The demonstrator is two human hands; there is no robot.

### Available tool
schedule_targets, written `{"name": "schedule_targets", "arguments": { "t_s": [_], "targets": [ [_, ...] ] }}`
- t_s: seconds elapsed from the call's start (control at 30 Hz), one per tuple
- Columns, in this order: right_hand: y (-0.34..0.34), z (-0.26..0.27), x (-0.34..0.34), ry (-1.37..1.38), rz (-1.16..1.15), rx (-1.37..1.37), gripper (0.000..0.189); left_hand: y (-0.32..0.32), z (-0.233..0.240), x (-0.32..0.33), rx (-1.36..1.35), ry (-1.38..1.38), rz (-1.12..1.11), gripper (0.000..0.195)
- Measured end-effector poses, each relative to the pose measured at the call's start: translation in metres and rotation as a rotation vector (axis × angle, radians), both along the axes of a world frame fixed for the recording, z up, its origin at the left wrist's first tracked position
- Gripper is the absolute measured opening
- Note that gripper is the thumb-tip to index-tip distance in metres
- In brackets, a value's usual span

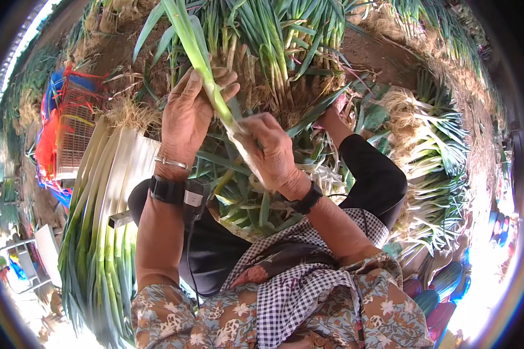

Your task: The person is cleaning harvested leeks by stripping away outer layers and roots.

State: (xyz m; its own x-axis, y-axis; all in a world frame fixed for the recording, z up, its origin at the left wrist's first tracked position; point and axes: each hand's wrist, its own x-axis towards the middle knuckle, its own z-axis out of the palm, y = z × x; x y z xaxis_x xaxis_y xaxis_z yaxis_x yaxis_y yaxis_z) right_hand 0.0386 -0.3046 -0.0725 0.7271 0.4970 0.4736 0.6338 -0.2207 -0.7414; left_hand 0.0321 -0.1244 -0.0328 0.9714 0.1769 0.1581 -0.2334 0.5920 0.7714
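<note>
A long green onion (192, 41) slants across the view in front of me, its green leaves up and its pale lower stem towards me. My left hand (192, 96) is wrapped around the stem about midway. My right hand (268, 150) is blurred and has its fingers closed on the whitish lower end; that end is partly hidden behind the fingers. To the left lies a row of large green onions (100, 196) with long white stems, the roots pointing away from me. Between my legs is a pile of loose leaves and peelings (253, 209).
Upright bunches of green onions (270, 48) stand on the soil just ahead. More rooted onions (423, 161) are heaped to the right, beyond my bent leg (375, 179). A plastic crate (74, 131) with red and blue plastic stands at left, near a metal-framed chair (28, 261).
</note>
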Motion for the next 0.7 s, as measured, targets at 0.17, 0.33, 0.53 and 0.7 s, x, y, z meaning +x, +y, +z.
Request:
{"name": "schedule_targets", "arguments": {
  "t_s": [0.17, 0.33, 0.53, 0.7],
  "targets": [
    [0.028, 0.023, 0.016, -0.024, -0.096, 0.057, 0.033, -0.01, -0.005, -0.003, -0.087, 0.048, 0.023, 0.044],
    [0.036, 0.024, 0.026, -0.081, -0.081, 0.015, 0.017, -0.008, -0.015, 0.0, -0.204, -0.003, 0.038, 0.043],
    [0.038, 0.007, 0.03, 0.412, -0.074, 0.418, 0.01, -0.013, -0.003, -0.003, -0.225, 0.002, 0.012, 0.048],
    [0.019, -0.014, 0.037, 1.486, 0.028, 1.174, 0.018, -0.009, -0.002, -0.004, 0.039, -0.009, 0.138, 0.053]
  ]
}}
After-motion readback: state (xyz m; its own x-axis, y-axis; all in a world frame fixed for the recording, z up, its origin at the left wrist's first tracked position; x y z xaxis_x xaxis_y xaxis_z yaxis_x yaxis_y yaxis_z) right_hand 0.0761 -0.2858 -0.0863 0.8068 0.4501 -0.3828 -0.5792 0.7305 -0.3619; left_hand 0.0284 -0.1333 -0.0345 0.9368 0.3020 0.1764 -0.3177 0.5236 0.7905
